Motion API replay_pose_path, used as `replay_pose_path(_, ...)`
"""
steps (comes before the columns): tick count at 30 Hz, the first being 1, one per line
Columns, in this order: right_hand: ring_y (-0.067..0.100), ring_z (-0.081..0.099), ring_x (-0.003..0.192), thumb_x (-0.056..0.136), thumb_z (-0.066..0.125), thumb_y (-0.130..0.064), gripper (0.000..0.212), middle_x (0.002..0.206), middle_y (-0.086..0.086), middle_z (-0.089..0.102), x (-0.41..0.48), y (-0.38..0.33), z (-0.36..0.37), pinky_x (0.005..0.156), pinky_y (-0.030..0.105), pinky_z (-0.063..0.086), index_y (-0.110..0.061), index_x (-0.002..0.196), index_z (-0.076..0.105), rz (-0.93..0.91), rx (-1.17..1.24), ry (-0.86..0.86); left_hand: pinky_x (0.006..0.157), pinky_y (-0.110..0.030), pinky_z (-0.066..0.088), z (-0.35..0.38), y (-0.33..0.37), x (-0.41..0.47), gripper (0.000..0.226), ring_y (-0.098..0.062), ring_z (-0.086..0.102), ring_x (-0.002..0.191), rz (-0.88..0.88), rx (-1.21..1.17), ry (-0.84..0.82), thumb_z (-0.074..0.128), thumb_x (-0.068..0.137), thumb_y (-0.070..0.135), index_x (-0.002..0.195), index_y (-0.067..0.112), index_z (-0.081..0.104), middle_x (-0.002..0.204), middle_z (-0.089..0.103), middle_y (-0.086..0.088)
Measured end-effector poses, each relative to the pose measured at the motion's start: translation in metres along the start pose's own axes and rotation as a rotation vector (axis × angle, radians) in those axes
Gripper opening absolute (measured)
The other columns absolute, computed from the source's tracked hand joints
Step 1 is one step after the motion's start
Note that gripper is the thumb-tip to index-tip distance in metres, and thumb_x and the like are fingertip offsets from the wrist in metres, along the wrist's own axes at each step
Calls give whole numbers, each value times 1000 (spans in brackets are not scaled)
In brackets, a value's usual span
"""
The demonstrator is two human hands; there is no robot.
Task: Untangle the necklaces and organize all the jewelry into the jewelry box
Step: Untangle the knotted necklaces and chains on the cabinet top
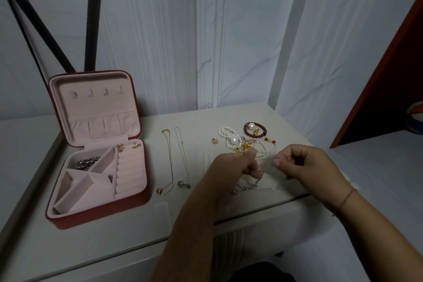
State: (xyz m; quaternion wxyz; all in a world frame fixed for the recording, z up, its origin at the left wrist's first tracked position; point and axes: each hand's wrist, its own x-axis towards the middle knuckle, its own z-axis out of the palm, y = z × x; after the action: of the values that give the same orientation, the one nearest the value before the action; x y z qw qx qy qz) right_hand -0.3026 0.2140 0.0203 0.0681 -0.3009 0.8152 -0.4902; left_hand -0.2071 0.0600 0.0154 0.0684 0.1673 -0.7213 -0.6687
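Note:
A red jewelry box [98, 210] with pink lining stands open at the left; dark beads [87, 162] lie in one compartment and two small earrings [127, 146] sit at the ring rolls. A gold necklace [169, 162] and a silver necklace [183, 158] lie stretched out side by side on the white table [160, 224]. My left hand [231, 167] and my right hand [304, 165] each pinch a thin silver chain [261, 186] that hangs between them, above the table's front edge. Behind my hands lies a heap of pearl strands [229, 136] and a dark red bead bracelet [255, 129].
A small gold pendant [214, 141] lies alone left of the heap. White marble-patterned wall panels stand behind the table. A red-brown board [389, 75] leans at the right, and black bars [91, 18] rise behind the box.

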Motion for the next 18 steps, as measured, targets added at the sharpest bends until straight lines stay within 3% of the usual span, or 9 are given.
replay_pose_path(3,15,54,62,83,69,-11,7,67,8,63,0,1,5,65,32,51,-12,77,68,1,-19,67,76,-27,47,4,2,1,32,-15,61,79,-27,-127,-8,51,96,30,81,6,65,85,68,-10)
replay_pose_path(6,19,56,67,87,64,-7,14,72,5,62,4,12,2,68,31,47,-16,76,64,10,-31,253,81,-29,49,-2,3,1,28,-23,60,88,-29,-281,57,53,95,23,92,-3,65,91,67,-18)
replay_pose_path(9,20,55,68,89,58,-2,17,75,5,61,5,20,-5,71,32,48,-15,77,61,130,151,383,89,-37,51,-13,2,0,30,-30,65,90,13,-377,88,53,95,22,75,3,64,79,69,-15)
replay_pose_path(13,17,56,59,95,50,-4,19,60,3,62,5,25,-9,55,19,54,-11,79,58,333,579,363,72,-34,53,-21,0,0,31,-19,57,62,0,-462,168,55,93,21,65,9,52,57,53,-4)
replay_pose_path(16,14,61,49,99,43,-10,22,55,4,63,7,22,-12,51,26,58,-10,81,55,486,941,272,66,-32,50,-23,-1,-1,29,-15,48,55,-7,-470,173,53,94,23,68,12,52,54,46,-1)
replay_pose_path(18,12,57,40,101,39,-18,26,49,2,57,8,20,-12,48,28,57,-11,80,53,540,1056,204,68,-33,51,-22,-2,-1,25,-13,48,51,-9,-509,162,52,95,23,74,10,56,53,44,0)
